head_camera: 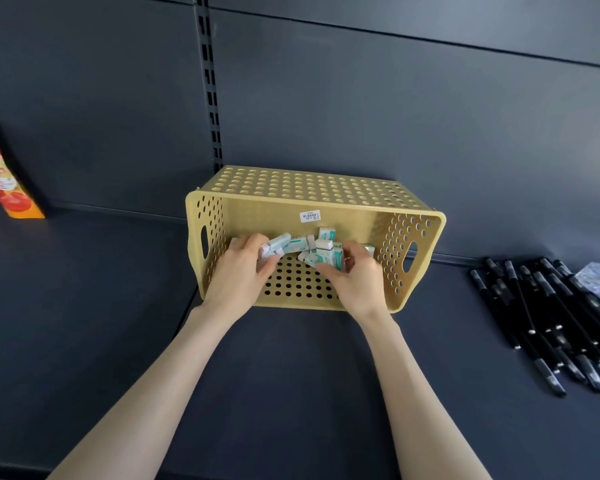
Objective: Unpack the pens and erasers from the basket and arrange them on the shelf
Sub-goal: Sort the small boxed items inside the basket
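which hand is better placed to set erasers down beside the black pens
Right, probably: the right hand grips white-and-teal boxed erasers inside the yellow perforated plastic basket, on the side nearer the black pens.

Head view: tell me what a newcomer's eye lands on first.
The yellow basket stands out, tipped on its side in the middle of the dark shelf with its opening toward the person. Inside it, the left hand and right hand each grip white-and-teal erasers. Black pens lie heaped at the right, and a red carton stands far left.
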`<state>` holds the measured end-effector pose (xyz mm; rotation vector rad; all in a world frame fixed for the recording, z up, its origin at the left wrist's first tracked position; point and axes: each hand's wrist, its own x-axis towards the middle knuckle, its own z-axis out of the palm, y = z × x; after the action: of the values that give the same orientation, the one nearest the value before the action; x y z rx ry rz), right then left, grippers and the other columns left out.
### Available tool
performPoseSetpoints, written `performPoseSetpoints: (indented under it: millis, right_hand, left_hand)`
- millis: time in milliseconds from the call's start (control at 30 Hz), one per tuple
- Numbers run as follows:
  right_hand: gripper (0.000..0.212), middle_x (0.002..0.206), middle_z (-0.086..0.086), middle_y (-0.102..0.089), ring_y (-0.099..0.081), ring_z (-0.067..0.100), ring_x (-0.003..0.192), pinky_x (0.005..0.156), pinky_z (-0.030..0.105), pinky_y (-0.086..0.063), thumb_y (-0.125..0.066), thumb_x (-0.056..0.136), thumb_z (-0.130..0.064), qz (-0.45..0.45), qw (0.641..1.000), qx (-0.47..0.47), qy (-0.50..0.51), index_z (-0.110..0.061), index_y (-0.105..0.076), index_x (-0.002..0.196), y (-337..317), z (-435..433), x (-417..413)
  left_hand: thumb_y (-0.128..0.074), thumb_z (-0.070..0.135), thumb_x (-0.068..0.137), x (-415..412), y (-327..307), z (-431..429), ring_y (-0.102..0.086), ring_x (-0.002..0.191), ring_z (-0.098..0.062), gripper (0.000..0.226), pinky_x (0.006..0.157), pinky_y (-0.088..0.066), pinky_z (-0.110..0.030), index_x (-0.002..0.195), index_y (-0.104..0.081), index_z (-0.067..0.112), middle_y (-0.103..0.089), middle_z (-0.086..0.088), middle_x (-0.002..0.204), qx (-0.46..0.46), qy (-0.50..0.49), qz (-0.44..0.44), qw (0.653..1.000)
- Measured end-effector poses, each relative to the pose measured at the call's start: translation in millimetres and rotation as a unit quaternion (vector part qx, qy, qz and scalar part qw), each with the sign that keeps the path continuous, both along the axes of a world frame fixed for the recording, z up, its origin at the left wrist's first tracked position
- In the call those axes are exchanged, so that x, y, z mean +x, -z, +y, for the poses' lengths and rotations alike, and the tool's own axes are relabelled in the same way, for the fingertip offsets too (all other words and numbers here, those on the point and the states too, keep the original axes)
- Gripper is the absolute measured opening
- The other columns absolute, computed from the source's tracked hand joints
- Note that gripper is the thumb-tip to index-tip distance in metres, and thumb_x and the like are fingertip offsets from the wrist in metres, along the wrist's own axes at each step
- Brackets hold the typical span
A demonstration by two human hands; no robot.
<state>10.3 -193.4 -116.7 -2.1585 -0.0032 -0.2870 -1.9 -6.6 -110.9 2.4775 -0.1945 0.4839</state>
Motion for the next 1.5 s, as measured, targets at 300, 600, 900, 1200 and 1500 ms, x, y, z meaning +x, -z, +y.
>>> performPoseSetpoints:
  millis: [300, 600, 900, 1200, 1500]
  right_hand:
    - [0.043, 0.113, -0.002, -0.054, -0.051, 0.018, 0.107, 0.087, 0.027, -0.044, -0.071, 0.082, -0.025, 0.004, 1.0, -0.013, -0.007, -0.01, -0.057, 0.12, 0, -5, 4]
    - [0.037, 0.101, -0.015, -0.058, -0.055, 0.006, 0.097, 0.082, 0.022, -0.045, -0.069, 0.084, -0.028, 0.01, 0.998, 0.053, -0.021, -0.019, -0.056, 0.117, 6, -5, 1]
    - [0.04, 0.104, -0.01, -0.059, -0.057, 0.011, 0.1, 0.085, 0.029, -0.049, -0.068, 0.084, -0.028, -0.009, 0.999, 0.041, -0.014, -0.016, -0.055, 0.12, 8, -4, -1]
    - [0.039, 0.112, -0.003, -0.06, -0.056, 0.013, 0.1, 0.085, 0.027, -0.049, -0.07, 0.083, -0.028, -0.023, 0.999, 0.033, -0.006, -0.015, -0.057, 0.118, 10, -3, -1]
    - [0.025, 0.105, -0.009, -0.07, -0.064, 0.005, 0.098, 0.083, 0.022, -0.049, -0.06, 0.09, -0.023, 0.03, 0.962, 0.265, -0.063, -0.017, -0.06, 0.114, -31, -13, -52]
  left_hand:
    - [-0.05, 0.036, 0.095, 4, 12, 2, -0.043, 0.114, -0.032, 0.035, 0.092, -0.038, -0.043, 0.099, -0.062, 0.003, -0.049, -0.014, 0.123, 0.134, -0.037, 0.005, 0.99]
    - [-0.04, 0.035, 0.1, 8, 15, 1, -0.046, 0.106, -0.035, 0.041, 0.089, -0.038, -0.043, 0.118, -0.055, 0.002, -0.06, -0.018, 0.12, 0.176, -0.055, 0.014, 0.983]
    - [-0.059, 0.031, 0.091, 7, 9, -2, -0.054, 0.1, -0.029, 0.034, 0.081, -0.046, -0.042, 0.116, -0.062, 0.008, -0.057, -0.008, 0.109, 0.051, 0.009, 0.034, 0.998]
    - [-0.064, 0.02, 0.089, 6, 17, -2, -0.055, 0.091, -0.028, 0.023, 0.072, -0.045, -0.039, 0.109, -0.065, 0.009, -0.065, -0.008, 0.102, 0.017, 0.008, -0.008, 1.0]
    - [-0.068, 0.021, 0.086, -39, -14, -33, -0.062, 0.081, 0.008, 0.011, 0.066, -0.045, -0.006, 0.093, -0.065, 0.029, -0.07, 0.02, 0.085, -0.39, 0.05, 0.047, 0.918]
